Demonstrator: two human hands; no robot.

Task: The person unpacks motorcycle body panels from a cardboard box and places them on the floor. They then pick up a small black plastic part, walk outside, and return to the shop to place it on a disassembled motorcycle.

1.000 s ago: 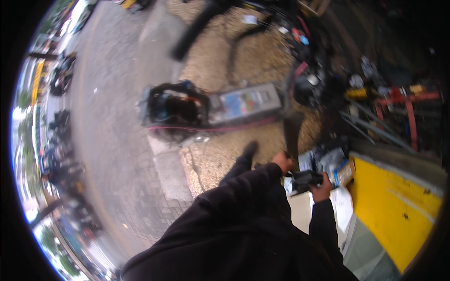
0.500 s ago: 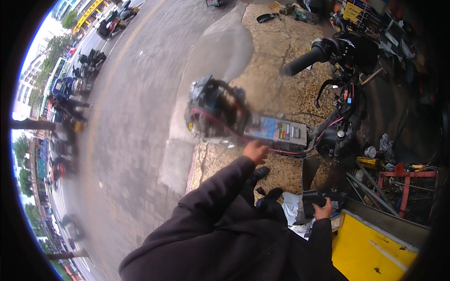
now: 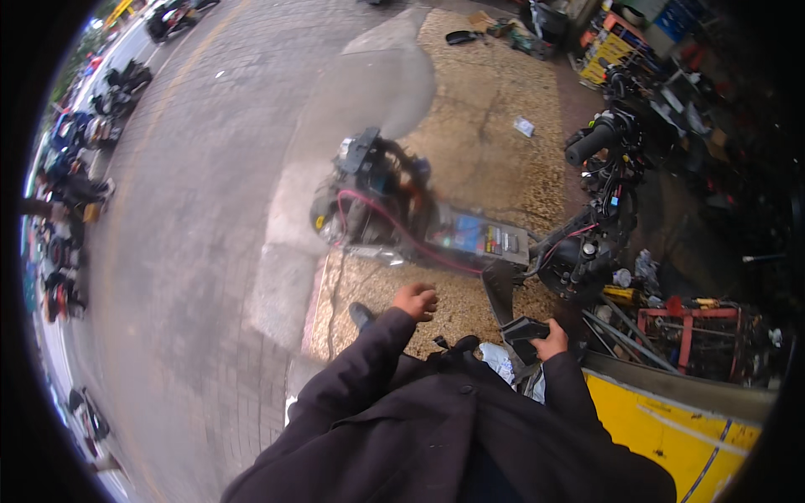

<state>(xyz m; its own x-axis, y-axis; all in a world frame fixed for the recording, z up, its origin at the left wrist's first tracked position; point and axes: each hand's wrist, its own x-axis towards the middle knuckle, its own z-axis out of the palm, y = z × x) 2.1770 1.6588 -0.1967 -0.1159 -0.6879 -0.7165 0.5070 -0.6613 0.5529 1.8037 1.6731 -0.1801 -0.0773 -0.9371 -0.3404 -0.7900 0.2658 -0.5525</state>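
Observation:
My right hand [image 3: 551, 341] grips the near end of a dark plastic panel [image 3: 498, 291], which has an upright blade and a box-like end. Loosely curled and with nothing in it, my left hand [image 3: 417, 301] hovers over the pavement, to the left of the panel. Beyond both hands stands a stripped scooter: its bare rear section [image 3: 373, 189] is at the left, its handlebar grip [image 3: 592, 144] at the right. Between them lies a grey battery pack [image 3: 507, 243] with a blue label. A red cable [image 3: 394, 220] runs loosely from the rear section along the pack.
To the right stand a red metal frame [image 3: 689, 323] amid tools and bars, and a yellow panel [image 3: 662, 427]. White plastic bags [image 3: 498, 359] lie by my feet. Parked scooters [image 3: 126, 84] line the road at far left. A small packet [image 3: 524, 127] lies beyond the scooter.
My left hand has drawn back from beside the cable, toward me and to the left. My right hand has raised the dark panel and moved it left. The whole view has shifted.

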